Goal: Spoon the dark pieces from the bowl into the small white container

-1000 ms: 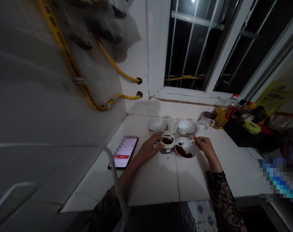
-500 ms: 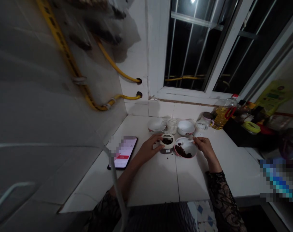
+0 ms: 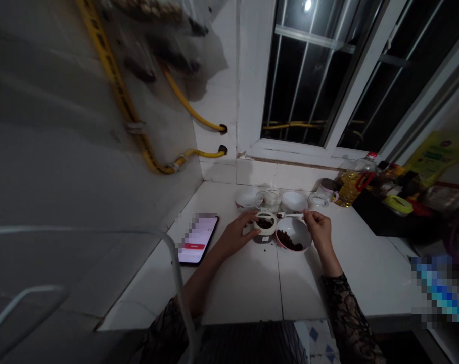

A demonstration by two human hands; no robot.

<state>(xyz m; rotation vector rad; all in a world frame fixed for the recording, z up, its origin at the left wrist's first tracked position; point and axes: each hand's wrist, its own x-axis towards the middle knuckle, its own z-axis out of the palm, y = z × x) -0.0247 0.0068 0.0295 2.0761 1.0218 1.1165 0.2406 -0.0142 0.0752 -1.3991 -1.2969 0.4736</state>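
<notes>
My left hand [image 3: 239,233] grips the side of a small jar [image 3: 265,236] with a cream rim, thumb in front and fingers at the back. Dark bits fill the jar up to near its mouth. In my right hand [image 3: 319,230] is the handle of a white spoon [image 3: 290,215], its bowl pointing left with some dark bits in it. The spoon is level above the back rim of a white bowl [image 3: 302,233] that stands just right of the jar. Dark reddish pieces [image 3: 288,240] lie in the left part of that bowl.
Behind stand two white bowls [image 3: 294,200] [image 3: 246,198], glass jars [image 3: 272,199] [image 3: 318,201] and a mug [image 3: 329,188]. An oil bottle [image 3: 351,188] and a black box [image 3: 377,216] of condiments are at right. A phone [image 3: 199,241] lies left, near the tiled wall.
My right hand has raised the spoon out of the bowl, with dark bits on it, to above the back rim. My left hand keeps holding the jar. The view has shifted slightly.
</notes>
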